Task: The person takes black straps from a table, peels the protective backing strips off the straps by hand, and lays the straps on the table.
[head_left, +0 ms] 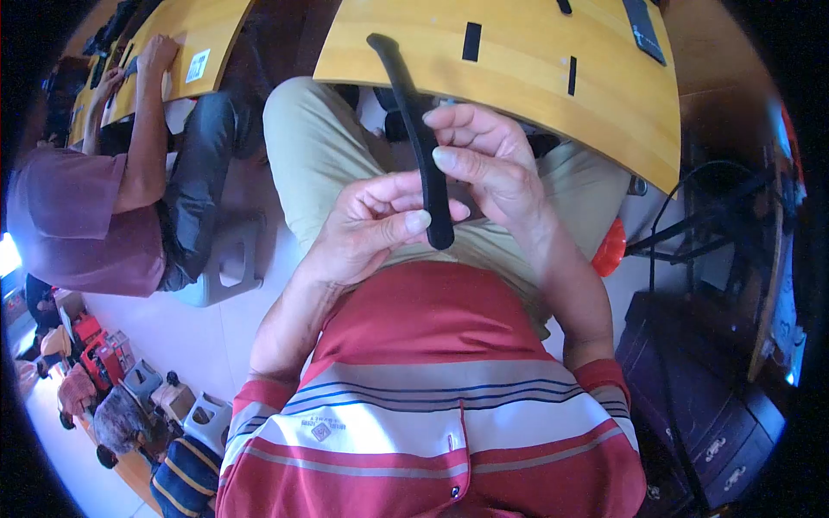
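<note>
A long, slightly curved black strip slants in front of me above my lap, its lower end wider and rounded. My left hand pinches this lower part between thumb and fingers, with one fingertip showing past its right side. On the strip's right edge, higher up, the thumb and forefinger of my right hand are closed at it. The yellow wooden table lies just beyond my hands. On it are a black rectangular piece, a narrower black piece and a dark flat box near the far right.
Left of me a person sits on a grey stool, hands at another wooden table with a white label. A red object is beside my right knee. A dark cabinet stands at right; several people and stools are behind left.
</note>
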Motion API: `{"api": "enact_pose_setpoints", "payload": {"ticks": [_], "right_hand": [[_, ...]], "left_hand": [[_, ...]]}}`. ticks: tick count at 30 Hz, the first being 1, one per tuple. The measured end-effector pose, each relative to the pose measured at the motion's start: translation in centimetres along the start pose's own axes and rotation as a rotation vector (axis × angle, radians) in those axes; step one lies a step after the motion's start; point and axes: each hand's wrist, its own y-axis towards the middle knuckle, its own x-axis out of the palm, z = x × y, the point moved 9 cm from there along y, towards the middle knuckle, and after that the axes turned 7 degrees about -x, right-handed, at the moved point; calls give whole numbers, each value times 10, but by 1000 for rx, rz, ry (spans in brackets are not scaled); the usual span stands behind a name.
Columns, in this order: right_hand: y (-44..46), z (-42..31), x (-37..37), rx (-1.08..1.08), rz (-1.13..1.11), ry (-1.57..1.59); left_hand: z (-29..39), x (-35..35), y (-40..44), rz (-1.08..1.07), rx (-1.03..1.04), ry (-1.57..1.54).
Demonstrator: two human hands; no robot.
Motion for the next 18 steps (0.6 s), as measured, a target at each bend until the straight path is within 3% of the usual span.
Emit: {"api": "enact_pose_setpoints", "payload": {"ticks": [18], "right_hand": [[0,13,-5,57,9,118]], "left_hand": [[-8,-8,4,32,-45,-85]]}}
